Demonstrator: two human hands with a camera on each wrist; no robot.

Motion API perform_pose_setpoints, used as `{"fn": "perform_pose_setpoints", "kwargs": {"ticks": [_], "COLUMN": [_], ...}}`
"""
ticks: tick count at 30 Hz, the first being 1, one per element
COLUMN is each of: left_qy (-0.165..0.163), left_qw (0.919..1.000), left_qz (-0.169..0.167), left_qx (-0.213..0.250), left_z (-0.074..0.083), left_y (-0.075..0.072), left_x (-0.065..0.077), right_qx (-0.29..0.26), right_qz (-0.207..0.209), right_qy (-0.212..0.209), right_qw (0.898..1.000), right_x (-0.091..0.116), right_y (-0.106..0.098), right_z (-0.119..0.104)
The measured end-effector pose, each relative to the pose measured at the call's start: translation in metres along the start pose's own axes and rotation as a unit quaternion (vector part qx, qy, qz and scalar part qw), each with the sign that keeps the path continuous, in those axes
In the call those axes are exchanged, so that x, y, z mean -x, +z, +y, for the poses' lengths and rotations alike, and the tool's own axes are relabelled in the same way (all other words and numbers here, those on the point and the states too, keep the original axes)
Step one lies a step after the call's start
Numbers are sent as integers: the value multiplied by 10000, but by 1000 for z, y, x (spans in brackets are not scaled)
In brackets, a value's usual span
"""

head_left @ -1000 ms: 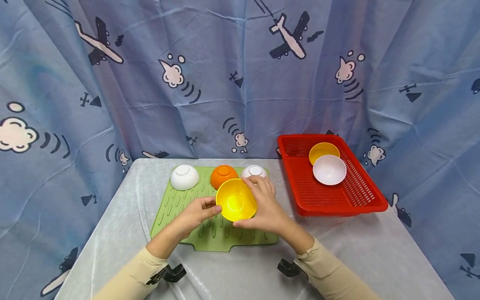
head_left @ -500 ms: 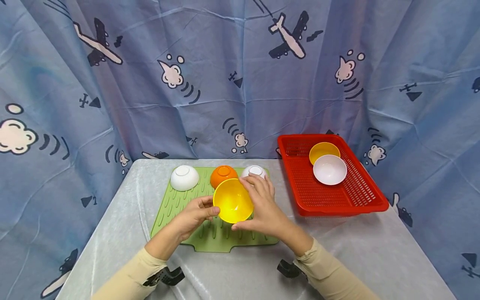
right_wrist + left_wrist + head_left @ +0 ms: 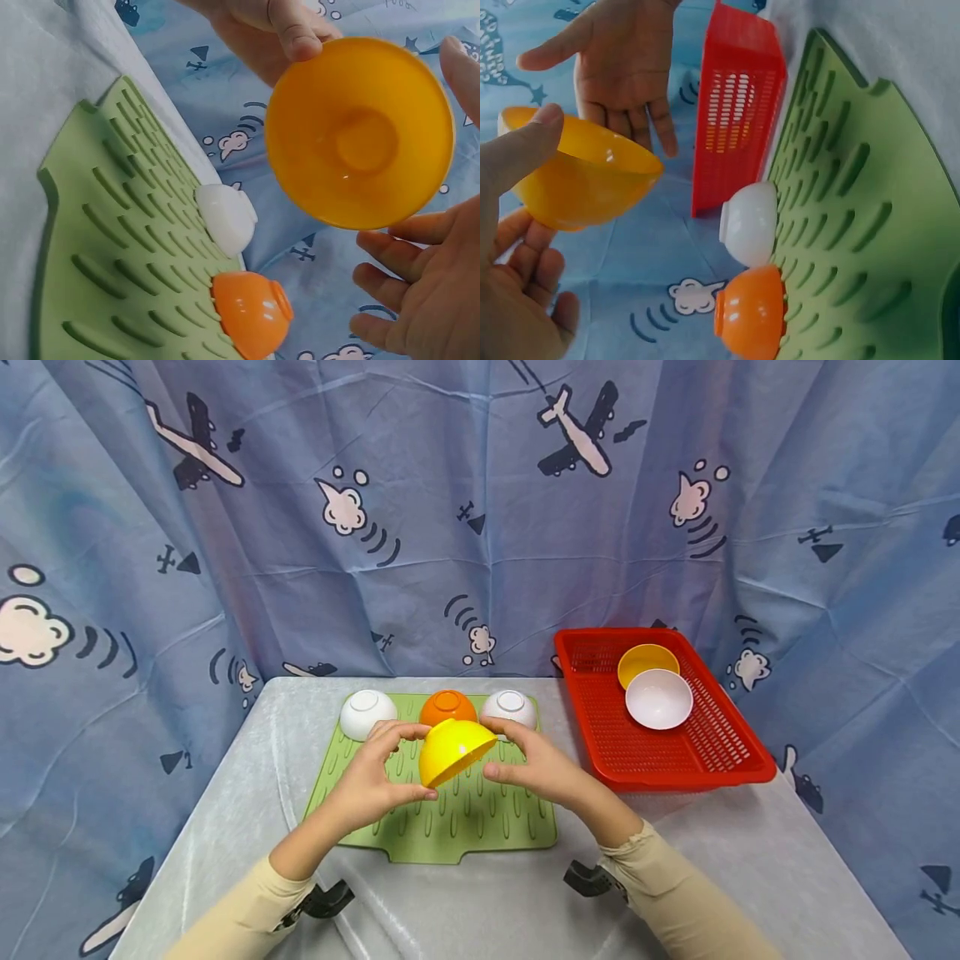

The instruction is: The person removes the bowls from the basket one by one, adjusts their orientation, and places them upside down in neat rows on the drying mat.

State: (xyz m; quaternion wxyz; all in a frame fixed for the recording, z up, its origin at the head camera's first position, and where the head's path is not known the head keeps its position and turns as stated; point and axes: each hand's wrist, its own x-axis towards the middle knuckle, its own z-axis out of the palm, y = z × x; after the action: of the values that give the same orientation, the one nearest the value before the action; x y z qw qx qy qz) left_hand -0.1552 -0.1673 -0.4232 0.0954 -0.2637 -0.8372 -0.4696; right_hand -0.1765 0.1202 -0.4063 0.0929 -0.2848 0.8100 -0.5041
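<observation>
A yellow bowl (image 3: 453, 750) is held tilted above the green ridged mat (image 3: 495, 827), its base up toward the back and its mouth facing down and to the right. My left hand (image 3: 371, 781) pinches its left side, the thumb (image 3: 531, 148) over the rim and the fingers under the outside. My right hand (image 3: 536, 767) is spread just right of the bowl, fingers extended; in the left wrist view its palm (image 3: 626, 64) shows apart from the bowl. Behind, a white bowl (image 3: 366, 714), an orange bowl (image 3: 447, 704) and another white bowl (image 3: 510, 707) stand upside down along the mat's far edge.
To the right stands a red slotted basket (image 3: 615, 747) holding a second yellow bowl (image 3: 636, 662) and an upright white bowl (image 3: 660, 700). A pale cloth (image 3: 420, 910) covers the table. A blue printed curtain (image 3: 420, 610) hangs behind it.
The yellow bowl has turned from mouth toward me to mouth down and rightward. My right hand has let go and moved right; my left hand has shifted its grip around the bowl's left side.
</observation>
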Motion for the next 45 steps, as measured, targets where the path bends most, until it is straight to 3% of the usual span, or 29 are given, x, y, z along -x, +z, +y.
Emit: {"fn": "perform_pose_setpoints", "kwargs": {"ticks": [7, 11, 15, 17, 22, 24, 26, 30, 34, 38, 41, 45], "left_qy": [1158, 1630, 1906, 1687, 250, -177, -378, -604, -785, -751, -649, -533], "left_qw": [9893, 9801, 9734, 9781, 9970, 9983, 9974, 9922, 9888, 9924, 9956, 9983], "left_qz": [-136, -88, -36, -116, -517, -554, -503, -352, -200, -137, -127, -159], "left_qx": [-873, -1131, -1268, -1211, -521, -96, 345, 1032, 1256, 970, 672, 200], "left_z": [-1, -2, -1, 1, 4, 3, 2, 0, -5, -11, -17, -32], "left_y": [-3, -4, -5, -4, 1, 4, 7, 12, 12, 1, -16, -42], "left_x": [1, 0, -2, -2, 1, 3, 4, 10, 20, 30, 35, 36], "right_qx": [-793, -993, -1331, -1477, -1583, -1629, -1718, -1918, -1990, -1430, -630, 106], "right_qz": [-517, -700, -705, -565, 222, 467, 570, 475, 426, 519, 630, 671], "right_qy": [556, 714, 744, 678, 131, -139, -317, -440, -466, -416, -335, -156], "right_qw": [9940, 9900, 9858, 9851, 9870, 9854, 9830, 9793, 9780, 9875, 9955, 9976], "right_x": [-5, -7, -8, -8, -5, -4, -3, 0, 3, 1, -7, -28], "right_y": [10, 12, 10, 10, 10, 11, 13, 22, 38, 54, 63, 75], "right_z": [10, 10, 10, 9, 7, 7, 8, 12, 16, 14, 8, -1]}}
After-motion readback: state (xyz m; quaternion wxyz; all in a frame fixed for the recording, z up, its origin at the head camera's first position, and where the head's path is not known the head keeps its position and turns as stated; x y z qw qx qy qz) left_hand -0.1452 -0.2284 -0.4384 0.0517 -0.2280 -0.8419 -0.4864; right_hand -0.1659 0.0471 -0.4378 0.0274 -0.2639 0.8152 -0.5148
